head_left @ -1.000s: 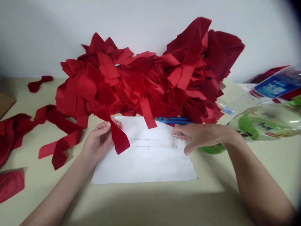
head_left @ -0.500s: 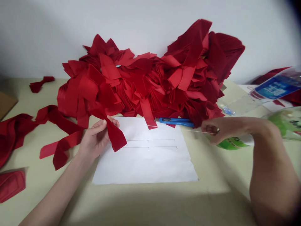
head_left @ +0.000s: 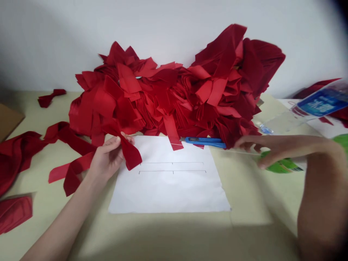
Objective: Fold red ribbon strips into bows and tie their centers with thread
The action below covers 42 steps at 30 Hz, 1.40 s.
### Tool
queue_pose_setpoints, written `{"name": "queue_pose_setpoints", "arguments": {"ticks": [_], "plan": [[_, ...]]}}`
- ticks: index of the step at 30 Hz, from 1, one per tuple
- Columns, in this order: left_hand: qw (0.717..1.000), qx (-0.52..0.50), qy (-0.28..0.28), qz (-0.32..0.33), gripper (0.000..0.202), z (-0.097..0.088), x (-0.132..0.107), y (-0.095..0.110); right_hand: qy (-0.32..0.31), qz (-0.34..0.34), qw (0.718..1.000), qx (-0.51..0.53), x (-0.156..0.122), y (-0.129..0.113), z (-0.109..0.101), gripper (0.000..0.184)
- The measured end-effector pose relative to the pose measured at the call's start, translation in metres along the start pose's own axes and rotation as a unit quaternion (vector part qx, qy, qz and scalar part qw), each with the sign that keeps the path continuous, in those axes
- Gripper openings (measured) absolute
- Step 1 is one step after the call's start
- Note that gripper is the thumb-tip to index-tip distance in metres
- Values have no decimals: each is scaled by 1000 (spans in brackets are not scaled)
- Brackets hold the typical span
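Taking one white sheet (head_left: 168, 192) as the clock's face, I see the left hand (head_left: 108, 156) just short of ten o'clock, thumb and fingers pinching one red bow (head_left: 131, 154) above the paper's edge. Towards three, the right hand (head_left: 272, 148) curls around one thin pale thread (head_left: 241, 152), drawn straight towards the bow. Two ruled lines cross the paper. One blue knife (head_left: 205, 141) lies between one and two; red strips (head_left: 163, 94), too many to count, heap up at twelve. Further out, one more bow-shaped piece (head_left: 46, 99) rests at ten, one blue-labelled bottle (head_left: 322, 103) at two.
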State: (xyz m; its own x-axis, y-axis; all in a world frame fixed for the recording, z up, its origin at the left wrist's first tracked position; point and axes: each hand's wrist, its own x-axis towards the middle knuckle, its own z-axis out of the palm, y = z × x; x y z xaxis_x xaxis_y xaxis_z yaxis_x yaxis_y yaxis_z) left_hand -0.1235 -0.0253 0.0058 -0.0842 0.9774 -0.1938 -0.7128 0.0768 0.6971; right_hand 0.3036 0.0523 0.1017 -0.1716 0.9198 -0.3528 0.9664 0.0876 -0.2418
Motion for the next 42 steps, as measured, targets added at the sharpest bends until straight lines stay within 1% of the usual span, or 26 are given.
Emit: {"name": "queue_pose_setpoints", "arguments": {"ticks": [1,2,3,4,6,8,9,10,11,12,13,14,16,18,21,24,27,29,32,34,36,37,38,39,42], "plan": [[1000,3,-14,-12,7,4,-3,-5,-99,-69,991,64,-5,0,-7,66],[999,7,-29,-23,5,8,-6,-10,-154,-122,973,118,-10,-3,-13,75],[998,11,-50,-37,5,12,-10,-16,-187,-166,954,166,-14,-9,-16,79],[996,13,-74,-45,4,16,-15,-21,-184,-194,942,204,-17,-18,-17,78],[991,10,-122,-62,7,23,-23,-32,-137,-242,921,274,-20,-48,-9,70],[985,6,-154,-73,11,29,-29,-39,-64,-293,897,325,-19,-88,13,48],[983,10,-166,-78,10,31,-31,-42,-41,-306,888,342,-17,-109,27,38],[981,17,-175,-83,8,32,-33,-44,-26,-300,885,356,-14,-128,42,29],[979,27,-183,-87,4,34,-34,-45,-33,-291,886,360,-12,-145,56,27],[977,38,-189,-88,3,35,-35,-46,-56,-286,884,365,-10,-158,69,29],[976,46,-192,-89,5,35,-35,-46,-85,-284,882,367,-9,-168,80,31],[976,52,-192,-90,6,35,-35,-47,-125,-292,871,374,-8,-175,88,31],[976,61,-190,-92,7,35,-34,-47,-171,-288,858,390,-9,-180,98,33],[974,70,-191,-100,7,33,-34,-48,-178,-277,853,406,-11,-178,99,35],[972,75,-194,-107,9,31,-33,-48,-151,-271,861,402,-13,-174,94,33],[973,74,-189,-108,8,31,-33,-48,-123,-264,882,371,-13,-171,94,25],[973,76,-187,-110,8,33,-34,-47,-87,-248,899,351,-13,-170,98,20],[972,79,-189,-112,8,34,-34,-47,-63,-250,906,337,-14,-170,100,16],[971,86,-190,-113,7,33,-35,-47,-29,-264,917,297,-15,-170,98,17],[974,91,-177,-112,6,32,-35,-48,10,-266,926,266,-16,-170,94,16],[979,95,-146,-105,5,32,-35,-49,58,-253,929,263,-18,-171,87,15],[981,101,-126,-103,5,32,-35,-49,74,-244,925,281,-20,-171,84,15],[983,107,-108,-100,6,33,-35,-50,77,-239,917,310,-23,-173,81,16],[984,115,-93,-97,7,34,-36,-50,65,-240,905,345,-26,-174,79,15],[984,133,-77,-88,10,39,-38,-52,-19,-262,869,420,-33,-180,82,14]]}}
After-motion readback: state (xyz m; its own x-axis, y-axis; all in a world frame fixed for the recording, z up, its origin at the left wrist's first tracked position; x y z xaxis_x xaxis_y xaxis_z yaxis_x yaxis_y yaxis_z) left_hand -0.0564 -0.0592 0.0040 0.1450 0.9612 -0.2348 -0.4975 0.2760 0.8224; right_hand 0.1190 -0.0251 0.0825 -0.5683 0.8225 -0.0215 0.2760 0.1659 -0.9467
